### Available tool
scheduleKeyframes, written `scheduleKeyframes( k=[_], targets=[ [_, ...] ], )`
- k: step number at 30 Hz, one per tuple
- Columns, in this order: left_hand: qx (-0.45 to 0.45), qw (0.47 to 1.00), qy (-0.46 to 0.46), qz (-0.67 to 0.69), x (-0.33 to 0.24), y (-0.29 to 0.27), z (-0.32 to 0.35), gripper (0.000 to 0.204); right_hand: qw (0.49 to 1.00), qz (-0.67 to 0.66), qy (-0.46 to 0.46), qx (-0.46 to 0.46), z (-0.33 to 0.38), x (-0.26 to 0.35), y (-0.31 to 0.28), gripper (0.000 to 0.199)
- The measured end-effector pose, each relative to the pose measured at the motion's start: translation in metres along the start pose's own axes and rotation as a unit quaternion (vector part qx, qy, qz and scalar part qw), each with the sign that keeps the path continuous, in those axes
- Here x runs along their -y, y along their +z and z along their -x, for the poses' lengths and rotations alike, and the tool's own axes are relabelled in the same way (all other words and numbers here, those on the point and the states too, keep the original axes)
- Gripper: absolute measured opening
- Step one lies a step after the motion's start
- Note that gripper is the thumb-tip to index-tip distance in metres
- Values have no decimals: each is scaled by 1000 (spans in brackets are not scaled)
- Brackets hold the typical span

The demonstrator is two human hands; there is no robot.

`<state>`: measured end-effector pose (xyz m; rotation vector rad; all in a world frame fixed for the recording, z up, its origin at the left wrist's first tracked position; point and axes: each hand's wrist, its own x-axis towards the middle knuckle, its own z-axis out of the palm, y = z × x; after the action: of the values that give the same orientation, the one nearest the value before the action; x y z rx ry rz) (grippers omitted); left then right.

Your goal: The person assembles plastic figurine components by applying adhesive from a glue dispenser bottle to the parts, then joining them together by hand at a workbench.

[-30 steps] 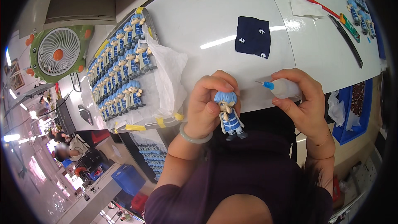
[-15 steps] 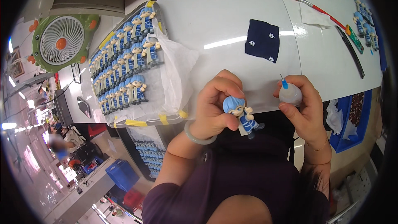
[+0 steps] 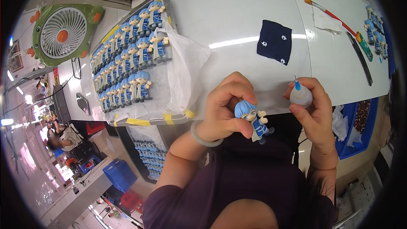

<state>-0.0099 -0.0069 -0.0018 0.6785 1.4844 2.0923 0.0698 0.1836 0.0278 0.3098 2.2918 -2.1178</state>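
Pinching a small blue-haired figurine (image 3: pixel 253 121) between thumb and curled fingers, my left hand (image 3: pixel 224 110) holds it just off the near edge of the white table (image 3: pixel 237 21), its head up and its feet tilted toward my right. My right hand (image 3: pixel 316 110) is closed around a small squeeze bottle (image 3: pixel 300 96) with a blue needle tip pointing up, close beside the figurine but not touching it. To my left, rows of matching figurines (image 3: pixel 131 55) lie on a tray (image 3: pixel 144 122). A dark cloth patch (image 3: pixel 274 41) lies on the table beyond my hands.
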Motion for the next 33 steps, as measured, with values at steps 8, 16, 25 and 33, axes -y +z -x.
scheduleKeyframes(
  k=[8,16,25,33],
  targets=[
    [-11,999,4,51,1,10,-3,46,985,-153,53,56,-4,10,17,41],
    [34,993,-24,111,-9,9,-6,35,980,-197,21,5,-16,-6,27,42],
    [45,997,38,-51,-7,5,-6,31,980,-198,19,7,-11,-2,33,39],
    [-1,1000,-5,-24,-5,4,-3,27,977,-207,41,32,-10,-1,40,33]
  ],
)
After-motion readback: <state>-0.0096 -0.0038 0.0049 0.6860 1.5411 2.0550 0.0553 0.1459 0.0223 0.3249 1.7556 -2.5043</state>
